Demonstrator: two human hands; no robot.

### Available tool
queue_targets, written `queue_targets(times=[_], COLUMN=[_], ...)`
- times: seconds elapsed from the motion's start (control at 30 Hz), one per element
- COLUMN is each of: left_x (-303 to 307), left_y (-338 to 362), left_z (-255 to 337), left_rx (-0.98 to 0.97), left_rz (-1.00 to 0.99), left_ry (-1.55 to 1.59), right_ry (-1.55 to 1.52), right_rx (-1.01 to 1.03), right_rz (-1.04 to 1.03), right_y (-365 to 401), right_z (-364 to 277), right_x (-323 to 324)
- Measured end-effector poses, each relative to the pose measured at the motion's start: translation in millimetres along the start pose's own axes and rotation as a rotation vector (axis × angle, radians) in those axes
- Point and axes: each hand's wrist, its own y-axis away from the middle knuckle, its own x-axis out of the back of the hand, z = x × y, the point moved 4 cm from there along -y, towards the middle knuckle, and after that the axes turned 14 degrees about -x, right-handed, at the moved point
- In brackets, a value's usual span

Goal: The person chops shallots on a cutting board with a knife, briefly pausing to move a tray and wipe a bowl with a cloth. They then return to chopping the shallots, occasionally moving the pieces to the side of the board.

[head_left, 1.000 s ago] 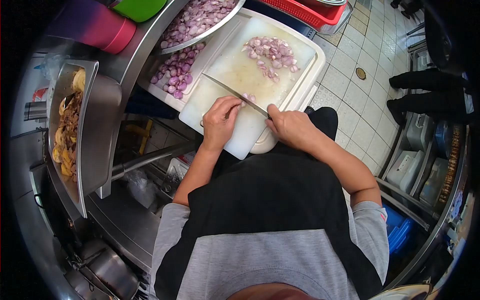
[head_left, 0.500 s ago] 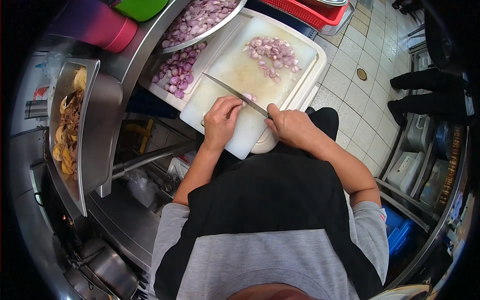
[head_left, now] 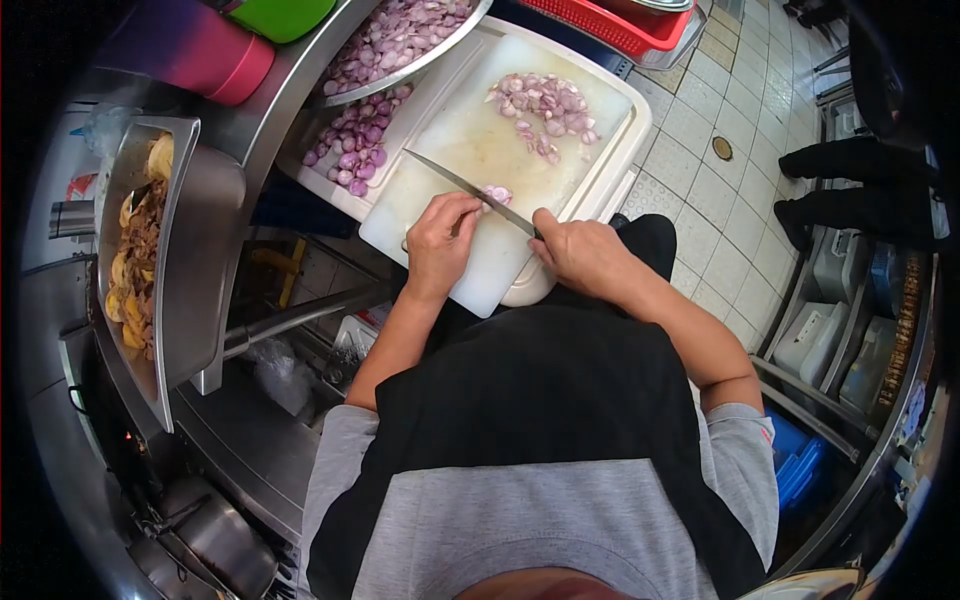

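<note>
My right hand is closed round the handle of a long kitchen knife, whose blade points up and left across the white cutting board. Against the near side of the blade, my left hand has its fingers curled together at a shallot; most of that piece is hidden by the fingers. Small cut shallot pieces lie just beyond the blade. Farther up the board is a loose heap of sliced shallots. Whole peeled shallots fill a corner of the tray left of the board.
A metal bowl of shallots stands at the upper left, beside a pink cup. At left is a deep steel pan of food. A red basket sits beyond the board. Another person's dark-clothed legs are at right.
The hands and knife have barely moved. Slightly more of the cut pieces beyond the blade shows now.
</note>
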Motion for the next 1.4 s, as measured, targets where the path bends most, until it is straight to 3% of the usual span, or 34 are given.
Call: queue_targets(times=[0.23, 0.6, 0.63, 0.67, 0.77, 1.03, 1.4], left_x=[-0.2, -2.4, -4.1, -5.6, -5.7, -0.4, 1.6], left_y=[0.7, -3.7, -5.9, -7.4, -11.9, -5.7, -5.0], left_z=[-1.8, 1.7, 3.8, 6.2, 5.1, 7.3, 6.3], left_rx=[-0.028, -0.012, -0.088, -0.162, -0.142, -0.108, -0.123], left_rz=[-0.002, -0.025, -0.058, -0.091, -0.169, -0.123, -0.075], left_ry=[-0.014, -0.023, -0.083, -0.143, -0.235, -0.263, -0.251], right_ry=[0.044, -0.185, -0.218, -0.189, -0.075, 0.122, 0.17], right_rx=[-0.036, -0.059, -0.053, -0.048, -0.114, 0.009, 0.075], right_rz=[-0.102, -0.11, -0.147, -0.166, -0.07, -0.01, -0.023], right_y=[29.1, -13.5, -16.7, -19.9, -20.8, 16.2, -17.5], right_z=[-10.7, 12.0, 17.6, 22.1, 25.2, -1.1, -12.7], right_x=[40.4, -6.5, -3.2, 1.4, 17.6, 27.6, 16.8])
